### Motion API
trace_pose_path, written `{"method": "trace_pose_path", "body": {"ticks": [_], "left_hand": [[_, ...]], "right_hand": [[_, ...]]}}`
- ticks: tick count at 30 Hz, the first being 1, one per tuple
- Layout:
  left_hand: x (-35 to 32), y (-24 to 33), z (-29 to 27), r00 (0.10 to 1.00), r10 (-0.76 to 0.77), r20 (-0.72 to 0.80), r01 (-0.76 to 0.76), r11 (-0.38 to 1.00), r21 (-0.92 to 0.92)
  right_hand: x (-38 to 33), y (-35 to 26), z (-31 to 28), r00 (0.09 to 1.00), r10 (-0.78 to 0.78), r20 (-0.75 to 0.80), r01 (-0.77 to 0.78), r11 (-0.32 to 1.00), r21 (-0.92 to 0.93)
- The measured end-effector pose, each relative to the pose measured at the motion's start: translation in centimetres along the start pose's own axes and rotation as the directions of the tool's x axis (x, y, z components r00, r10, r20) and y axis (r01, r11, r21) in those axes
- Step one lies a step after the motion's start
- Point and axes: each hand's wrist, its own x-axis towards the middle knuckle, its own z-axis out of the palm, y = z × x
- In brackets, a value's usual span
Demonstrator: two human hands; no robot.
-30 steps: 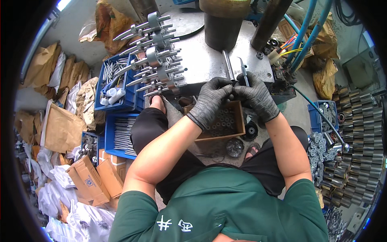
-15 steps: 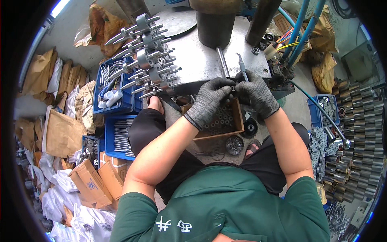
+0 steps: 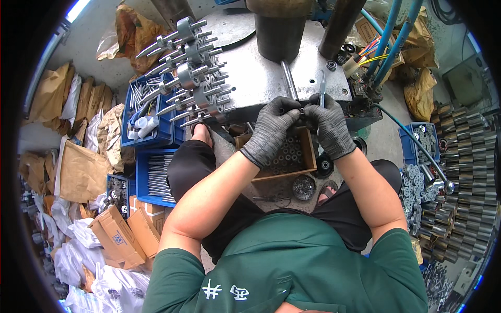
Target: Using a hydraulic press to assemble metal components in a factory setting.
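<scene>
Both my hands wear grey knit gloves and meet over the front edge of the steel press table. The fingers of my left hand [image 3: 273,126] are pinched together at a small dark part, too covered to name. My right hand [image 3: 331,128] is closed, its fingertips close to the left ones. A slim metal tool with a bent tip [image 3: 322,88], perhaps tweezers, sticks up from its grip, tip pointing away from me. Below the hands stands a wooden box [image 3: 284,176] holding many small metal rings [image 3: 290,151].
Shafts with round metal bodies [image 3: 189,76] stand at the table's left. The press ram [image 3: 279,36] and a steel rod [image 3: 288,81] are ahead. Blue bins [image 3: 140,177] of rods lie left; stacked metal cylinders [image 3: 459,172] and a lever [image 3: 417,143] are on the right.
My right hand has turned and come slightly inward, so the tool now stands more upright with its tip farther right. My left hand has barely moved.
</scene>
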Motion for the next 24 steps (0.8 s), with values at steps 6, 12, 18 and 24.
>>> {"method": "trace_pose_path", "body": {"ticks": [6,12,18,24], "left_hand": [[0.1,0.3,-1.0,0.998,-0.026,0.057,0.028,0.999,-0.025],[-0.2,0.9,-0.6,0.988,0.003,0.152,-0.028,0.986,0.164],[0.1,0.4,-0.5,0.989,-0.006,0.148,-0.038,0.956,0.291],[0.1,-0.5,-0.8,0.987,-0.051,0.154,0.053,0.999,-0.008]], "right_hand": [[-0.4,-1.0,-0.5,0.974,0.085,0.21,-0.098,0.994,0.051],[-0.5,-3.1,-1.6,0.927,0.272,0.259,-0.269,0.962,-0.045],[0.4,-1.9,-2.7,0.925,0.253,0.283,-0.224,0.966,-0.132],[-0.4,-1.9,-1.3,0.984,0.069,0.161,-0.04,0.984,-0.175]]}}
